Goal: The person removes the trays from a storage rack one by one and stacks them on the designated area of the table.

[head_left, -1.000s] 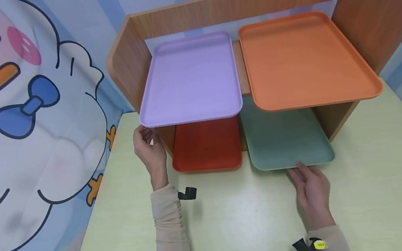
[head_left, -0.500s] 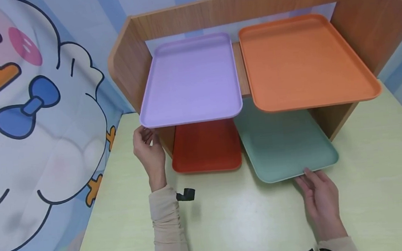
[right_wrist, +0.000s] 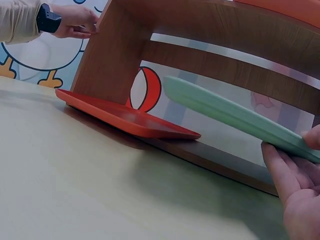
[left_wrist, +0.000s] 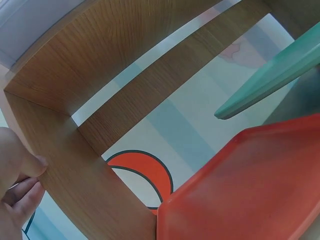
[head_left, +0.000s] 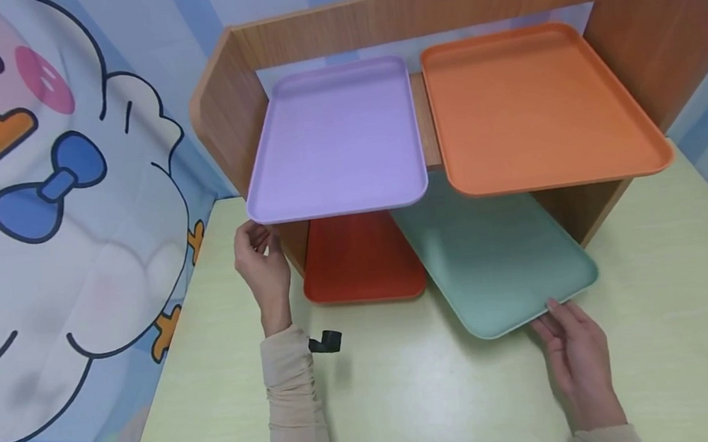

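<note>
Green tray (head_left: 492, 257) juts from the wooden shelf (head_left: 429, 9) at right, the right hand (head_left: 577, 356) pinching its near edge; well apart to the left, the left hand (head_left: 265, 269) pinches the shelf's left side panel (head_left: 222, 113).

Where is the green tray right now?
In the head view, the green tray sticks out at an angle from the right side of the wooden shelf, below the orange tray, with the right hand pinching its front edge.
</note>
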Tool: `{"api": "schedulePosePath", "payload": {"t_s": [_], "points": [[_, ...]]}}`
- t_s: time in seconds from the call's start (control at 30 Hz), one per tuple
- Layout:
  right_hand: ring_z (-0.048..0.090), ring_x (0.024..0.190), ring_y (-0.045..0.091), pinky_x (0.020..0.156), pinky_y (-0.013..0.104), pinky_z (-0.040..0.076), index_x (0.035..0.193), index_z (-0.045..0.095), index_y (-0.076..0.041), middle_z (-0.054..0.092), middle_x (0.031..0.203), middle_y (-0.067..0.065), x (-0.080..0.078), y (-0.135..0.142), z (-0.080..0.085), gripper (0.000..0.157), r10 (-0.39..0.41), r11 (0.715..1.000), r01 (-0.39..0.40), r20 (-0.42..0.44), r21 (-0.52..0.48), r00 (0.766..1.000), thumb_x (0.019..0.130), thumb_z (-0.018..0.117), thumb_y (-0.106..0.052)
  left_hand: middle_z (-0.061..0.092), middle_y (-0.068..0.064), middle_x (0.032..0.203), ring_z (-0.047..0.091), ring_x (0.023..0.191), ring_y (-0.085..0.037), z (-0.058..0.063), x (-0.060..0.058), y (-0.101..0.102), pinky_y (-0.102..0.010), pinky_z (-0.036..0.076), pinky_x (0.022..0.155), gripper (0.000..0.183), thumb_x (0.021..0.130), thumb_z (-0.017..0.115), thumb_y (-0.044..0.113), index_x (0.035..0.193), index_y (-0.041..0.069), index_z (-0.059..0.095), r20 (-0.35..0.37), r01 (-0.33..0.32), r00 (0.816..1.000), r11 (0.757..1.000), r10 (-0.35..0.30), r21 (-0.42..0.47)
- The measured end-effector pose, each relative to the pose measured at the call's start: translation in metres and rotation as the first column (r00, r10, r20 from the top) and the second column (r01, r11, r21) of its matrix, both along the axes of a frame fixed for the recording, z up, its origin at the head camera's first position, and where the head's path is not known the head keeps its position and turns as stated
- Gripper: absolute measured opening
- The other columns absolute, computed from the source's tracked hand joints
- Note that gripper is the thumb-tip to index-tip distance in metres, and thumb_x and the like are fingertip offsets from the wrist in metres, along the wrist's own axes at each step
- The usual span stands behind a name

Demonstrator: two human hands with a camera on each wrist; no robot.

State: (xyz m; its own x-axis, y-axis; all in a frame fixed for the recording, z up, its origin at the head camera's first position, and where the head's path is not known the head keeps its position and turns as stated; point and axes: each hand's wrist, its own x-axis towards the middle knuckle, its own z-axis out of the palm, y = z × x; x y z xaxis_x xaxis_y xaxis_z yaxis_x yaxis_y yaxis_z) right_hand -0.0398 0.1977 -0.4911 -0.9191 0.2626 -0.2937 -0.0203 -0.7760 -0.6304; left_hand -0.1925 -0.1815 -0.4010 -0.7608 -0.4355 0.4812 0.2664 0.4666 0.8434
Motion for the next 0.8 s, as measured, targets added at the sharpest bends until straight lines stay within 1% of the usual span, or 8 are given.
{"api": "schedulePosePath", "payload": {"t_s": [0.13, 0.23, 0.37, 0.6, 0.8], "points": [[0.068, 0.101, 0.016, 0.084, 0.027, 0.054, 0.110, 0.066, -0.005, 0.071, 0.106, 0.007, 0.004, 0.005, -0.002, 0.019, 0.024, 0.999, -0.024, -0.002, 0.027, 1.000, 0.092, 0.061, -0.005, 0.062, -0.014, 0.110, 0.062, 0.101, -0.021, 0.000, 0.000, 0.000, -0.028, 0.053, 0.091, 0.026, 0.091, 0.057, -0.004, 0.117, 0.000, 0.056, 0.002, 0.004, 1.000, 1.000, -0.004, 0.000], [0.067, 0.101, 0.017, 0.085, 0.027, 0.053, 0.113, 0.066, -0.006, 0.071, 0.108, 0.007, 0.005, 0.008, -0.003, 0.021, 0.046, 0.998, -0.046, -0.022, 0.031, 0.999, 0.092, 0.060, -0.004, 0.062, -0.014, 0.109, 0.062, 0.101, -0.021, 0.000, 0.000, 0.000, -0.028, 0.053, 0.090, 0.026, 0.091, 0.057, -0.004, 0.117, 0.000, 0.057, 0.002, 0.003, 1.000, 1.000, -0.003, -0.001], [0.067, 0.101, 0.018, 0.084, 0.028, 0.054, 0.116, 0.066, -0.010, 0.070, 0.111, 0.006, 0.008, 0.012, -0.005, 0.025, 0.073, 0.997, -0.071, -0.037, 0.038, 0.997, 0.092, 0.059, -0.003, 0.062, -0.013, 0.109, 0.062, 0.100, -0.021, 0.000, -0.001, -0.001, -0.029, 0.053, 0.090, 0.025, 0.091, 0.057, -0.004, 0.116, 0.001, 0.057, 0.003, -0.001, 1.000, 1.000, 0.001, -0.004], [0.070, 0.095, 0.016, 0.079, 0.025, 0.057, 0.114, 0.067, -0.014, 0.071, 0.109, 0.002, 0.016, 0.017, -0.003, 0.027, 0.101, 0.989, -0.100, -0.001, 0.108, 0.995, 0.092, 0.060, -0.002, 0.062, -0.012, 0.109, 0.062, 0.101, -0.020, 0.001, -0.001, 0.000, -0.030, 0.053, 0.091, 0.025, 0.092, 0.058, -0.001, 0.117, 0.002, 0.057, 0.028, -0.011, 1.000, 1.000, 0.011, -0.015], [0.070, 0.091, 0.014, 0.075, 0.024, 0.057, 0.112, 0.069, -0.017, 0.072, 0.107, -0.001, 0.020, 0.022, -0.002, 0.026, 0.138, 0.975, -0.139, 0.017, 0.173, 0.990, 0.092, 0.059, -0.002, 0.062, -0.013, 0.109, 0.062, 0.101, -0.021, 0.003, 0.000, -0.001, -0.031, 0.053, 0.091, 0.025, 0.092, 0.057, -0.001, 0.117, 0.002, 0.057, 0.044, -0.010, 0.999, 1.000, 0.010, -0.018]]}}
